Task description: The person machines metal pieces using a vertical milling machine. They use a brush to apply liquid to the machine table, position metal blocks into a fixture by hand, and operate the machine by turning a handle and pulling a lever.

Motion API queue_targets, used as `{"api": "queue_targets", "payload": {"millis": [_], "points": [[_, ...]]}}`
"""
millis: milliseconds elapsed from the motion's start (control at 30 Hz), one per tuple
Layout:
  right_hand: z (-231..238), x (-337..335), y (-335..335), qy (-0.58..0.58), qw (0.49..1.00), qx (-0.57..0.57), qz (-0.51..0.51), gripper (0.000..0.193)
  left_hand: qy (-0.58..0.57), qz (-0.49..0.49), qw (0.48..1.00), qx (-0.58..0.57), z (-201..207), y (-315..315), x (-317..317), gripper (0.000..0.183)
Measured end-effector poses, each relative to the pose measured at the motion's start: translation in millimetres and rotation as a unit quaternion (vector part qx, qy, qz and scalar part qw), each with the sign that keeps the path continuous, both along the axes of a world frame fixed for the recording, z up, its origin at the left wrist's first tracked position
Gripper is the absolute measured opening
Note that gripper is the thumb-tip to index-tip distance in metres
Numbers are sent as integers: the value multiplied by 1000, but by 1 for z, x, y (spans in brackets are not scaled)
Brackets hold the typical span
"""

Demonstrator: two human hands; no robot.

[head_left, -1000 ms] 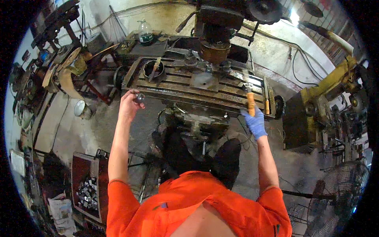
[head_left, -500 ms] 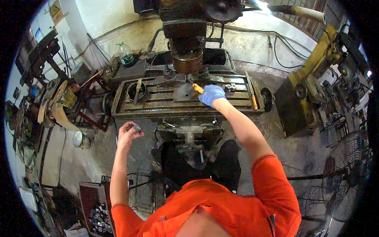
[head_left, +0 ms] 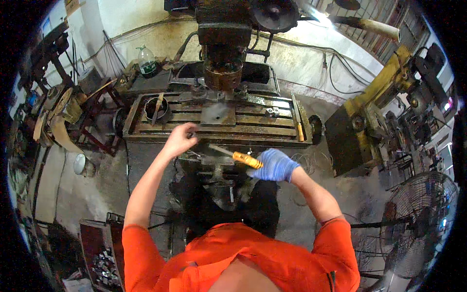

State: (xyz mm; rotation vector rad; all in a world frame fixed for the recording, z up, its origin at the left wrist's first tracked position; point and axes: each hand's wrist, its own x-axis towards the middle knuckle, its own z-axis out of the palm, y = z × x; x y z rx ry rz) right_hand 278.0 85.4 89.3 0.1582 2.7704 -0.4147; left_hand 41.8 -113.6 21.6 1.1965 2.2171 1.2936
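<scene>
My right hand [head_left: 275, 165], in a blue knitted glove, is closed round the end of a yellow-handled tool [head_left: 247, 159] in front of the machine table. Its thin grey metal shaft points left and slightly away from me; the exact kind of tool is unclear. My bare left hand [head_left: 179, 141] is at the table's front edge, left of the shaft's tip. Its fingers pinch a small metal part [head_left: 191, 134], mostly hidden and blurred. Beyond both hands lies the slotted machine table [head_left: 170, 130], with a flat grey plate [head_left: 218, 115] beneath the spindle head [head_left: 223, 73].
A dark round pot [head_left: 163, 113] with a flat stick across it stands on the table's left. At the right are small metal pieces [head_left: 272, 112] and a long wooden-handled tool [head_left: 300, 130]. A large fan [head_left: 418, 219] stands right; a bin of metal parts [head_left: 104, 267] sits lower left.
My right hand has drawn back from over the table toward me, bringing the yellow-handled tool. My left hand has moved forward and right to the table edge. The view has shifted slightly.
</scene>
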Motion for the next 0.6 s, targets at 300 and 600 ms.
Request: {"api": "queue_targets", "payload": {"millis": [300, 600], "points": [[-16, -7, 52, 193, 944, -210, -168, 30, 327, -28, 935, -133, 3, 105, -33, 37], [-158, -54, 83, 167, 927, -254, -221, 34, 345, 24, 931, -115, -25, 115, -62, 39]]}}
